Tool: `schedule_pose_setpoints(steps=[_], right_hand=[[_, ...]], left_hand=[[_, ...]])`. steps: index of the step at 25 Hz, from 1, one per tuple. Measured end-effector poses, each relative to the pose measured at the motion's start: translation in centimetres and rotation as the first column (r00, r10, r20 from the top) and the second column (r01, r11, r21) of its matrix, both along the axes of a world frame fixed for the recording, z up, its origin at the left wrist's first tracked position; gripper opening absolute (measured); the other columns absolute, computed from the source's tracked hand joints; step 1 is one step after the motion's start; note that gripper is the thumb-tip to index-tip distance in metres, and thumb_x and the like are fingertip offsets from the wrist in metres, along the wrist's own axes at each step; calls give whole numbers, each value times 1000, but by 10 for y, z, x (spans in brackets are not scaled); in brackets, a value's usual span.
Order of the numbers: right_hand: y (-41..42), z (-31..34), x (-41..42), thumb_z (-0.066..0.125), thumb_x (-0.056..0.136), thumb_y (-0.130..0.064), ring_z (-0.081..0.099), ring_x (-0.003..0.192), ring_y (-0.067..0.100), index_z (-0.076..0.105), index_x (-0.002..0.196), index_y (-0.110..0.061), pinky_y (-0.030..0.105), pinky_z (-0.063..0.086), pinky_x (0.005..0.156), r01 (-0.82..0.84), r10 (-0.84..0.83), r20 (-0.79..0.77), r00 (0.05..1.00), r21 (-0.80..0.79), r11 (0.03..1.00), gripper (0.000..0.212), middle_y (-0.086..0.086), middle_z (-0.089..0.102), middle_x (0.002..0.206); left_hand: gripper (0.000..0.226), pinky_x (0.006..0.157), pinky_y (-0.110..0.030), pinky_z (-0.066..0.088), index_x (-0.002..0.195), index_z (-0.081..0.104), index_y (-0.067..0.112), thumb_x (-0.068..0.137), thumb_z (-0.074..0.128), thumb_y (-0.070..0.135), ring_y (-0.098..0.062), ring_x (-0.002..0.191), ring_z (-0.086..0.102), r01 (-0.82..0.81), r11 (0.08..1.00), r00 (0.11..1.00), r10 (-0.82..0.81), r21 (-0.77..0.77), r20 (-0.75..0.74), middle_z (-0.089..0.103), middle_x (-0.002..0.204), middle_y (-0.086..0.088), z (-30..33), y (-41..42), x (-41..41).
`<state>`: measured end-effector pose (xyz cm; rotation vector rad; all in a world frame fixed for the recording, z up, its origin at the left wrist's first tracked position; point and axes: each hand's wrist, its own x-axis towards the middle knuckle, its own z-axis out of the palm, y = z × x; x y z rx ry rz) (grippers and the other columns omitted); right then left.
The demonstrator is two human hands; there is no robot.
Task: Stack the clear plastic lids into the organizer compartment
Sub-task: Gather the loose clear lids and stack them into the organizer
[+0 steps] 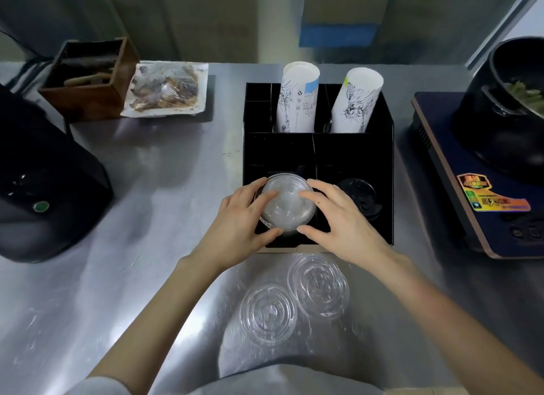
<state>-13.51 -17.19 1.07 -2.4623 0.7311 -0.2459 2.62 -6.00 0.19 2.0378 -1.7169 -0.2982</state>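
Both hands, the left hand [238,218] and the right hand [338,218], have their fingers [266,196] clamped around a stack of clear lids [287,201] over the front left compartment of the black organizer [382,147], so lowering it comes next, then picking up the two lids [318,288] on the bench [132,277] below the wrists.

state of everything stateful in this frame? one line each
Left hand: fingers gripping the lid stack's left edge.
Right hand: fingers gripping its right edge.
Clear lid stack: held over the front-left organizer compartment.
Two loose clear lids: flat on the counter, overlapping, not yet stacked.
Black lids: in the front-right compartment.
Paper cup stacks: leaning in the rear compartments.
Organizer: middle compartments look empty.
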Motion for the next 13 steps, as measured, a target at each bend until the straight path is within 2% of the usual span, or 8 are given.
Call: schedule_pose_setpoints(steps=[3,5,8,13], right_hand=[[-8,-4,4,64,79,-27,27,133,25,42,127,-16,35,15,113,11,-11,-20,1000,-3,1000,54,7,33,143],[-12,-7,5,65,79,-26,26,135,25,42,127,-14,34,14,112,10,-10,-17,1000,-11,1000,54,9,35,142],[-17,-12,6,65,79,-25,22,137,25,43,127,-13,41,16,115,11,-11,-23,1000,-1,1000,54,12,35,142],[-21,-17,6,63,80,-28,12,139,22,41,128,-14,31,5,111,4,-4,-26,1000,-24,1000,54,9,32,145]], left_hand=[[60,93,-50,33,124,45,8,74,70,30,-38,120,40,8,1000,1000,-8,6,-3,40,136,-23,-4,-11,3],[60,93,-50,32,124,45,8,73,73,23,-38,121,39,8,1000,1000,-8,6,-5,39,137,-23,-6,-15,3],[60,95,-50,31,124,44,8,74,72,24,-38,123,37,18,1000,1000,-18,22,-1,37,138,-22,-11,-21,4],[59,94,-52,34,123,46,5,73,73,23,-41,121,39,29,999,999,-30,46,31,39,136,-26,-14,-26,4]])
